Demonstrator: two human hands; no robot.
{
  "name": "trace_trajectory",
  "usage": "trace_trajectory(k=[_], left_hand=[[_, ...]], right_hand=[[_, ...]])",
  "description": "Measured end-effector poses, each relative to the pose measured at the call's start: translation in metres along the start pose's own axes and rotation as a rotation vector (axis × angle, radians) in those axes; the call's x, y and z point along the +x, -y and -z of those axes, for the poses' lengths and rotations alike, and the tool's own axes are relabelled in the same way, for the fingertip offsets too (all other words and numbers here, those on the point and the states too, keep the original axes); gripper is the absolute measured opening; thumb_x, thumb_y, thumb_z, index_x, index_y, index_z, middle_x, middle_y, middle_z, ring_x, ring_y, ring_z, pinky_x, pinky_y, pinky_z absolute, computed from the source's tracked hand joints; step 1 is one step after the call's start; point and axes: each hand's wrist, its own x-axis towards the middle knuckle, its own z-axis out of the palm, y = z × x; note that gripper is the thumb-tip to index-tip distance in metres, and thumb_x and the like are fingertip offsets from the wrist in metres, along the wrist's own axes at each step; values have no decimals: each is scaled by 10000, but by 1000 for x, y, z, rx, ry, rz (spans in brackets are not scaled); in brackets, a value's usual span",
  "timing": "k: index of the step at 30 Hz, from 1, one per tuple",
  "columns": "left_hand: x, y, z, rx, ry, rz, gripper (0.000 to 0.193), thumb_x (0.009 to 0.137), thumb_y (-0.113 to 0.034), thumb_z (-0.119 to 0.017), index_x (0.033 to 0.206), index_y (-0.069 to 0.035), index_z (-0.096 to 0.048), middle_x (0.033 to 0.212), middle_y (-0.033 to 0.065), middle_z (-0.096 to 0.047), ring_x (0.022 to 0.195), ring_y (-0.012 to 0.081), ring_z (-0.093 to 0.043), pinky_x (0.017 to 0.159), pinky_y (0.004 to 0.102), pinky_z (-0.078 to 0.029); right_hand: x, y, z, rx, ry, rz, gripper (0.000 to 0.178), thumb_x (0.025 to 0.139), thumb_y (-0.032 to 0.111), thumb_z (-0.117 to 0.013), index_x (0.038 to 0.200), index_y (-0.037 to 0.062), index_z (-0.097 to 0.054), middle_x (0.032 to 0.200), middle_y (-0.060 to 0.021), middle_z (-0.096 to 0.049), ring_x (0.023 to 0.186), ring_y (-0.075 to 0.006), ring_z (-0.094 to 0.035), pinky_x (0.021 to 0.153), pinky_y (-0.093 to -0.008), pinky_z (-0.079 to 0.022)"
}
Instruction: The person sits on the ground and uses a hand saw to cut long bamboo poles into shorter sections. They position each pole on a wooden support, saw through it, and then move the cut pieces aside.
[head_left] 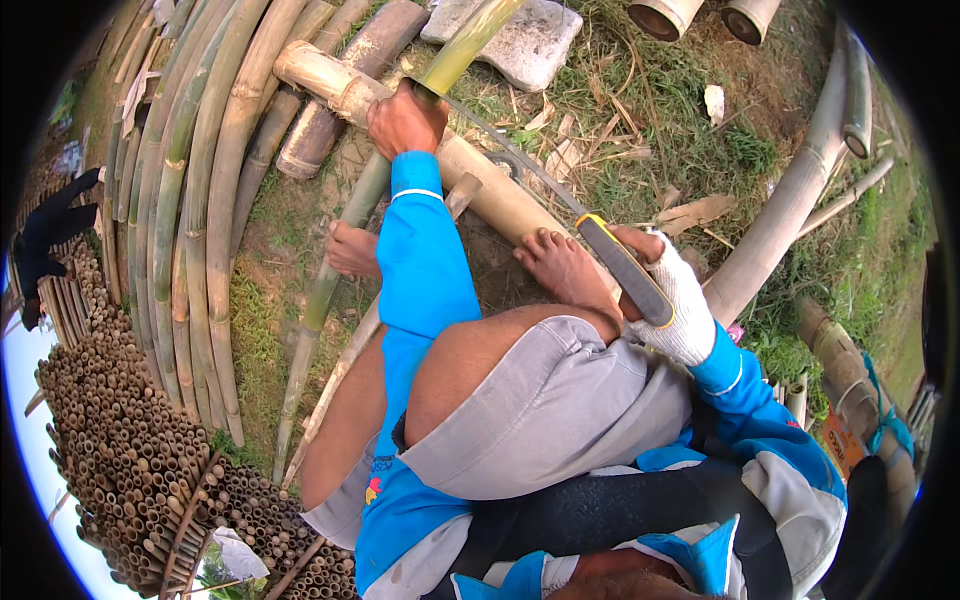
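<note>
You have the ground (270, 240) as your support, brown soil with green grass and dry straw. Ahead of you sit a rough grey slab (535, 50) and a brown log (300, 145); a thick tan pole (490, 185) lies across that log. Your green pole (365, 190) crosses the tan one, the crossing hidden. To your right lie dry husks (697, 214), a white scrap (714, 105) and a pale curved pole (780, 220).

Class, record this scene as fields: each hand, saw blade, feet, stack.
Left hand: bare, gripping green bamboo pole
Right hand: in white glove, holding saw
Saw blade: reaching the green bamboo pole beside left hand
Feet: bare; one on thick tan bamboo, other against the pole
Stack: many bamboo lengths, ends showing, lower left
</note>
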Motion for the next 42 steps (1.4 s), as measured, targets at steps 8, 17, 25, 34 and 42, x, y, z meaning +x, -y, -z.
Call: trace_trajectory(k=[8,17,25,34,42], left_hand=[[3,2,-6,-31,-57,38,339,690,-331,-894,924,-120,-770,809,183,-778,821,377,-751,963,439,-530],[-3,-5,-6,28,-119,32,250,745,-257,-860,937,-124,-769,854,136,-779,910,312,-745,982,433,-528],[-16,2,-13,40,-179,15,369,749,-340,-903,956,-93,-723,867,148,-769,936,334,-722,977,443,-525],[25,47,17,-296,499,105,728,805,-492,-834,1364,-56,-670,1249,250,-747,1172,450,-698,1078,488,-525],[-15,9,8,-170,154,49,675,855,-325,-869,1425,-85,-598,1343,194,-705,1281,391,-658,1231,618,-323]], right_hand=[[121,-6,-44,-22,-83,198,648,831,96,-781,1449,64,-589,1304,-174,-700,1160,-339,-719,1012,-385,-556],[59,13,-18,-8,4,23,656,861,32,-754,1485,45,-554,1261,-160,-689,1106,-252,-708,923,-355,-560],[-65,34,17,382,-114,-394,444,1011,164,-663,1437,80,-572,978,-8,-619,695,-67,-589,537,-217,-441],[-155,5,71,-28,-255,-13,478,1019,-3,-658,1469,27,-502,1284,-82,-651,1084,-138,-668,922,-251,-551],[-97,-28,45,-202,-297,128,530,970,18,-648,1469,9,-471,1284,-125,-611,1170,-226,-651,1048,-345,-509]])
